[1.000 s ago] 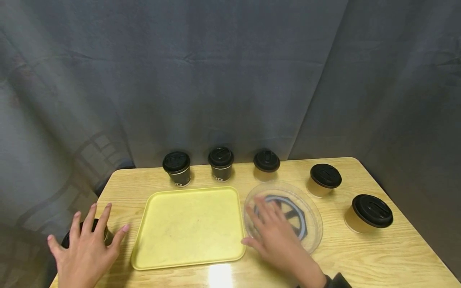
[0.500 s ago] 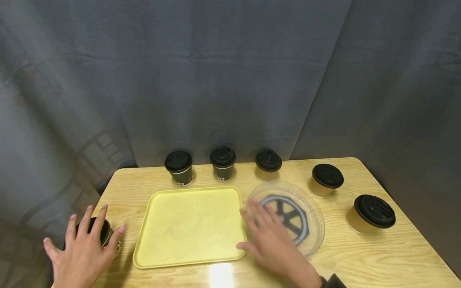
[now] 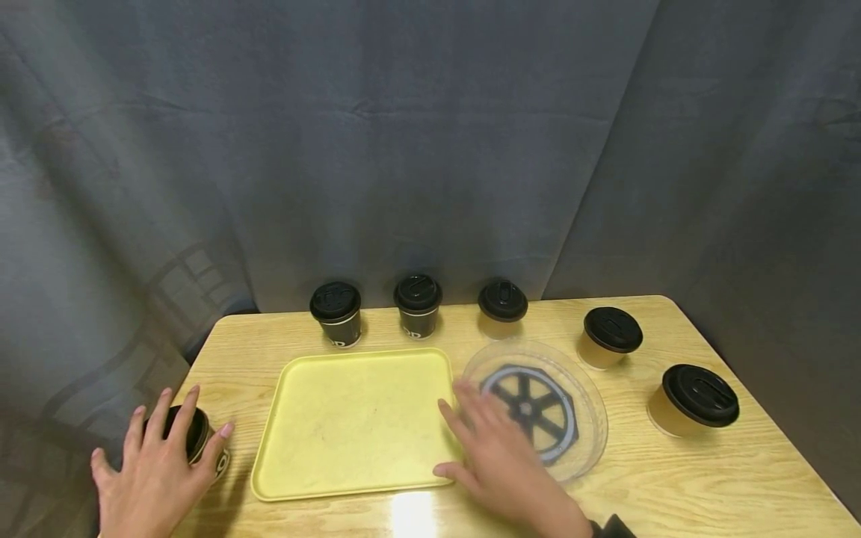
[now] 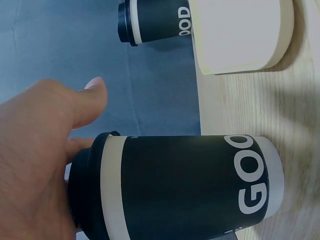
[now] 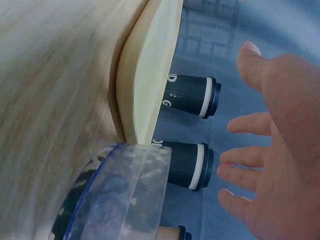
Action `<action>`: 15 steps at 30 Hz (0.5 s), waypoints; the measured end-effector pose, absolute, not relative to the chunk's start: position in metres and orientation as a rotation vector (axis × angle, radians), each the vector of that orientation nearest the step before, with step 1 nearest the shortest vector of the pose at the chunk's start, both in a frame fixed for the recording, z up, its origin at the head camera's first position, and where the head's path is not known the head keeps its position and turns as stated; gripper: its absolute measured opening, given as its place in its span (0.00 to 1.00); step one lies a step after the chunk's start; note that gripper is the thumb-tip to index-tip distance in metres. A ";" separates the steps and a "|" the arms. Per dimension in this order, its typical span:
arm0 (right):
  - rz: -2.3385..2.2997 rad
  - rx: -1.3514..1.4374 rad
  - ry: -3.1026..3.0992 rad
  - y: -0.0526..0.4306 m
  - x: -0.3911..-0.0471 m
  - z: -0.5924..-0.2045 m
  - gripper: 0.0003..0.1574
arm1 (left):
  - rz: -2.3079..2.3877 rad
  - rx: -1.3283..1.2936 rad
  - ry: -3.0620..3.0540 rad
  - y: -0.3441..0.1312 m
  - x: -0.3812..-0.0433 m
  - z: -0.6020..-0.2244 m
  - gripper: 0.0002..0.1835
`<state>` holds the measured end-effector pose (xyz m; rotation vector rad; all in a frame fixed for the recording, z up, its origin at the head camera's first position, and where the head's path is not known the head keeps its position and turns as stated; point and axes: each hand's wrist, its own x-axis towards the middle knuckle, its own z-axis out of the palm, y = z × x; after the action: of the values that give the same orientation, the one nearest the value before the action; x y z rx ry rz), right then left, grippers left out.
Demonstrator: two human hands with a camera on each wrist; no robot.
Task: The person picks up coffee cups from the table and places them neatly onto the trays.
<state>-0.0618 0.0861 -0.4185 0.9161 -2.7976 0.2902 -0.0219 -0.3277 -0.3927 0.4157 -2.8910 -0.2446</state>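
My left hand [image 3: 156, 474] is spread over the lid end of a black paper coffee cup [image 4: 185, 185] printed with white "GOO" lettering. Its thumb stands apart from the cup in the left wrist view; the other fingers are partly hidden behind the lid, so contact is unclear. With fingers extended, my right hand [image 3: 501, 467] hovers between the yellow tray [image 3: 356, 489] and a round clear dish [image 3: 590, 418], holding nothing. A dark spoked wheel pattern shows through the dish. In the right wrist view, the dish wall [image 5: 135, 195] lies apart from the fingers.
Behind the tray stand two black lidded cups, a left one [image 3: 339, 329] and a right one [image 3: 418, 321]. Brown cups with black lids curve round the dish: one behind [image 3: 500, 327], one right [image 3: 595, 353], one farther right [image 3: 669, 411]. A grey curtain [image 3: 430, 149] hangs beyond the table.
My right hand has drifted left from the dish toward the tray's right edge. More of the cup under my left hand shows, including its lettering. The view has shifted slightly.
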 end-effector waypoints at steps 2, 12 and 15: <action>0.308 0.924 -2.805 0.085 -0.061 -0.419 0.48 | -0.247 0.415 -2.888 -0.328 -0.021 -0.394 0.43; 0.345 0.978 -2.866 0.077 -0.056 -0.423 0.48 | -0.264 0.425 -2.902 -0.331 -0.021 -0.398 0.43; 0.310 1.005 -2.843 0.075 -0.056 -0.425 0.48 | -0.282 0.426 -2.913 -0.331 -0.023 -0.399 0.43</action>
<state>-0.0559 0.0745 -0.4254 1.0051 -2.8425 0.3103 -0.0226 -0.3308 -0.3991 0.4261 -2.9134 -0.2819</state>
